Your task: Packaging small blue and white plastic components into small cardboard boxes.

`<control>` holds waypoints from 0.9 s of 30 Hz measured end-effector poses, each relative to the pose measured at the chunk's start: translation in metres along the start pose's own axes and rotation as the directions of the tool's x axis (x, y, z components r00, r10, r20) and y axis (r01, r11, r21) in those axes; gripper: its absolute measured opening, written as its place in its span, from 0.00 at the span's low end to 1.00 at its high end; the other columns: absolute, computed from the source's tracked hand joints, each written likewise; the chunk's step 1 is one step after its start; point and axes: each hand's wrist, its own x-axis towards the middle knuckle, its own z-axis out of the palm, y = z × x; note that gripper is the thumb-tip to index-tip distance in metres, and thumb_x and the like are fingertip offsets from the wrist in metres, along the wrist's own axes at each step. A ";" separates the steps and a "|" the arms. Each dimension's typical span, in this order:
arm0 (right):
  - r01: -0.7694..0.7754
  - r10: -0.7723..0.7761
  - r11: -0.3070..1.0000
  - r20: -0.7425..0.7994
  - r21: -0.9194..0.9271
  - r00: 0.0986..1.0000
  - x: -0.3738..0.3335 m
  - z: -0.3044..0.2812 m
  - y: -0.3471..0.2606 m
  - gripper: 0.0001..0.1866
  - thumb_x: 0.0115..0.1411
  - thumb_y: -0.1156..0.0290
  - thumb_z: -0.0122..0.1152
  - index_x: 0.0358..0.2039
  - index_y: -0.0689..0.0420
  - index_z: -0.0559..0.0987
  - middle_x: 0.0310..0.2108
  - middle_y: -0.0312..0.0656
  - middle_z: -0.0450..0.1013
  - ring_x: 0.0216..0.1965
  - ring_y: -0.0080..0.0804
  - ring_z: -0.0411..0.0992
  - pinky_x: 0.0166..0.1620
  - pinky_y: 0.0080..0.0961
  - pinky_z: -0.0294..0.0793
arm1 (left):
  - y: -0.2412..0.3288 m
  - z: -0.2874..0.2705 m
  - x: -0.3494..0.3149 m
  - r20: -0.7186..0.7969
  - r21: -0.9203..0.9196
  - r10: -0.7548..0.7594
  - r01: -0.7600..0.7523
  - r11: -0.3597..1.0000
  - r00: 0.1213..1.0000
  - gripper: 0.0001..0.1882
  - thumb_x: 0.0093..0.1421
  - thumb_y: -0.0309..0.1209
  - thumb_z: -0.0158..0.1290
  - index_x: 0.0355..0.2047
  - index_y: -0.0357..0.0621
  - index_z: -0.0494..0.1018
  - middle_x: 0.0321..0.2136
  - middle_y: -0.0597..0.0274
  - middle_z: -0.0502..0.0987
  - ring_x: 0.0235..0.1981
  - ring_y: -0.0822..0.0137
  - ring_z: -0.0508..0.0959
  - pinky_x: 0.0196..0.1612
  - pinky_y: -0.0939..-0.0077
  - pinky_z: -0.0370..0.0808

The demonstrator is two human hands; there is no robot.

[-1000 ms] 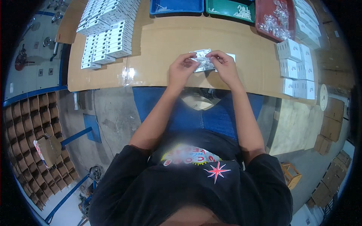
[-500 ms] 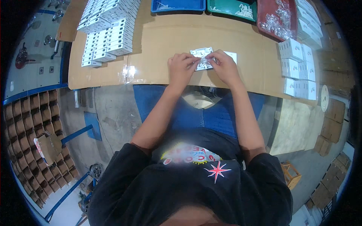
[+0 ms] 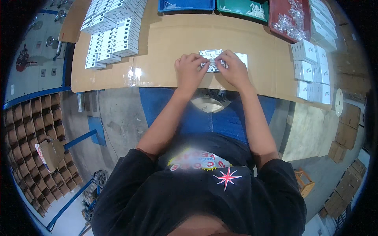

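A flat white plastic housing (image 3: 210, 52) with small fittings lies on the cardboard-covered table in front of me. Over its middle, my left hand (image 3: 189, 71) is closed in a pinch from the left side. My right hand (image 3: 234, 70) pinches from the opposite side, thumb and forefinger close to those of the left. Between the fingertips is something small and pale, too small to name. A white flat piece (image 3: 243, 60) sits just beyond the right hand, partly hidden by it.
Stacks of white boxed units (image 3: 118, 37) stand at the far left. Along the back are a blue tray (image 3: 187, 9), a green tray (image 3: 236, 15) with white pieces and a red tray (image 3: 275, 30) with clear plastic parts. White cartons (image 3: 313, 72) are piled at the right.
Both hands have shifted slightly at the fingertips over the housing. The shiny pale thing seen between them earlier now sits lower and shows less.
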 end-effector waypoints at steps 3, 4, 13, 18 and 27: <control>0.006 -0.006 1.000 -0.035 -0.022 0.999 -0.003 0.000 -0.002 0.08 0.58 0.64 0.66 0.34 0.55 0.85 0.41 0.38 0.75 0.43 0.39 0.76 0.43 0.36 0.77 | -0.001 0.003 -0.001 -0.017 -0.007 -0.004 0.004 1.000 1.000 0.08 0.56 0.38 0.66 0.35 0.54 0.86 0.38 0.70 0.79 0.44 0.65 0.74 0.52 0.63 0.63; -0.004 0.003 0.999 -0.038 -0.045 0.999 -0.003 -0.001 -0.002 0.08 0.57 0.64 0.67 0.32 0.55 0.85 0.41 0.38 0.74 0.44 0.38 0.76 0.43 0.35 0.77 | -0.001 0.003 -0.001 -0.028 -0.019 -0.010 0.010 1.000 1.000 0.08 0.56 0.39 0.66 0.35 0.54 0.86 0.38 0.69 0.78 0.44 0.65 0.74 0.52 0.63 0.63; -0.078 0.072 0.996 -0.151 -0.032 0.986 -0.002 0.016 0.002 0.08 0.56 0.66 0.67 0.30 0.58 0.86 0.43 0.41 0.74 0.48 0.43 0.74 0.47 0.38 0.76 | -0.006 0.007 -0.002 0.016 -0.142 -0.149 0.150 0.978 0.989 0.08 0.54 0.41 0.66 0.32 0.55 0.87 0.34 0.67 0.77 0.40 0.64 0.76 0.50 0.63 0.63; -0.096 0.078 0.992 -0.203 -0.080 0.976 -0.003 0.017 -0.001 0.07 0.55 0.67 0.67 0.30 0.57 0.86 0.45 0.41 0.74 0.48 0.44 0.74 0.47 0.39 0.76 | -0.009 0.011 -0.001 0.009 -0.140 -0.172 0.172 0.975 0.985 0.10 0.54 0.40 0.67 0.34 0.52 0.87 0.32 0.69 0.77 0.35 0.69 0.75 0.50 0.68 0.62; -0.289 0.282 0.956 -0.138 -0.039 0.949 0.005 0.012 -0.005 0.07 0.54 0.67 0.68 0.31 0.56 0.84 0.43 0.42 0.74 0.47 0.44 0.74 0.46 0.40 0.76 | -0.002 0.011 0.001 0.022 -0.143 -0.212 0.213 0.966 0.977 0.08 0.54 0.39 0.65 0.34 0.54 0.84 0.32 0.67 0.77 0.41 0.63 0.76 0.51 0.63 0.63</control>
